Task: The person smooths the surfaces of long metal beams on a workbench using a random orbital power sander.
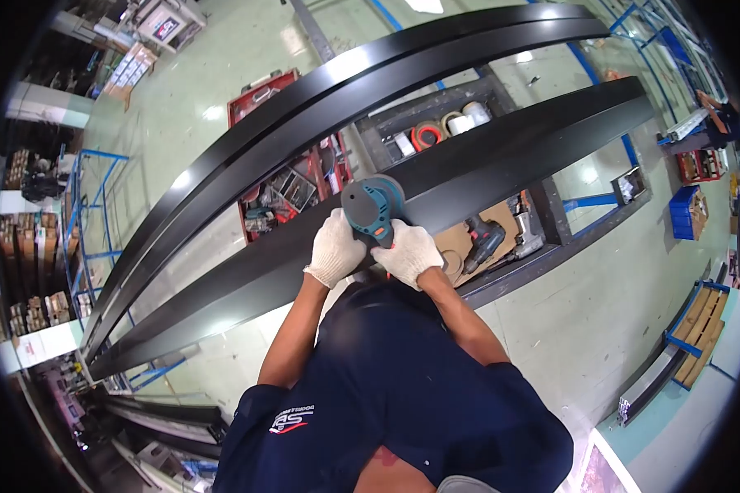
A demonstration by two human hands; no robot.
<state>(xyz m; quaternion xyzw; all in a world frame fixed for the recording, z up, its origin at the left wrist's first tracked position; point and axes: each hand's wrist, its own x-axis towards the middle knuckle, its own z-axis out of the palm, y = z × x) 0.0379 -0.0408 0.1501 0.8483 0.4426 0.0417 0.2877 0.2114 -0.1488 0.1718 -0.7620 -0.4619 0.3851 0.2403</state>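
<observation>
A teal and dark grey orbital sander point(368, 205) rests on the near black metal profile point(485, 172), close to the middle of its length. My left hand point(337, 249), in a white knit glove, grips the left side of the sander. On the other side, my right hand point(408, 251), gloved the same way, is closed round its handle. The sander's pad is mostly hidden under its body. Just right of my right hand, a cordless drill point(485, 240) lies on a cardboard-lined shelf below the profile.
A second long black profile point(321, 123) runs parallel beyond the first. Beneath them are a red toolbox point(292, 193) with tools and a dark tray point(378, 135) with tape rolls. Blue racks point(99, 205) stand at left; a blue bin point(687, 212) sits at right.
</observation>
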